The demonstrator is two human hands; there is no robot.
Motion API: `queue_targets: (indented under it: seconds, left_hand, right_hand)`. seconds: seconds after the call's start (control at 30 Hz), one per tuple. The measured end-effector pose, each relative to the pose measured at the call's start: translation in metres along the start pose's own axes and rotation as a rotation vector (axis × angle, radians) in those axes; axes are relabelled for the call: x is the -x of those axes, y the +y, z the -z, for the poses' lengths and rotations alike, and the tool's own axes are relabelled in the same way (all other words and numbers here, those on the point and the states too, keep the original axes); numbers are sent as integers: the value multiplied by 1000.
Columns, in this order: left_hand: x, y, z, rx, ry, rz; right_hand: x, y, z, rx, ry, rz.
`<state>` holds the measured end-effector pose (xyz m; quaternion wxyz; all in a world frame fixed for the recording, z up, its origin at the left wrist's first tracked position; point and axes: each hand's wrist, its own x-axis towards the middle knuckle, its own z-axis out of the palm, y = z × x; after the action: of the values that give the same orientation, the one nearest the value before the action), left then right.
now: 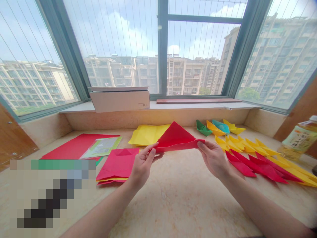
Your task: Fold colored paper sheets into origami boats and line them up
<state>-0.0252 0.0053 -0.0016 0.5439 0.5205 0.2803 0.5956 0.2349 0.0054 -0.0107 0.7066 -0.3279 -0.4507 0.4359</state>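
Observation:
A red paper folded into a triangle (175, 136) is held up above the marble counter (178, 198). My left hand (142, 164) pinches its lower left corner, fingers closed on the bottom band. My right hand (213, 157) pinches its lower right corner the same way. The triangle's point stands upward, between both hands. Behind it lies a creased yellow sheet (146, 134). A folded pink-red paper (117, 167) lies just left of my left hand.
Folded paper boats in green, yellow and blue (218, 127) sit at the back right, with rows of yellow and red folded pieces (257, 158) beside my right hand. Red sheets (74, 147) lie left. A cardboard box (120, 98) rests on the sill, a bottle (298, 138) far right.

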Motion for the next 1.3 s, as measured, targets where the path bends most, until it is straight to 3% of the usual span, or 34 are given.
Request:
queue_targets:
  seconds: [0.23, 0.63, 1.0, 1.3]
  left_hand:
    - [1, 0, -4, 10, 33, 22]
    - [1, 4, -3, 56, 28, -34]
    - [-1, 5, 4, -105, 111, -159]
    - [-4, 14, 2, -152, 120, -110]
  right_hand:
    - [-2, 2, 4, 52, 122, 66]
    - [-5, -3, 3, -11, 144, 60]
    - [-4, -3, 5, -20, 13, -167]
    - [-4, 2, 10, 178, -132, -326]
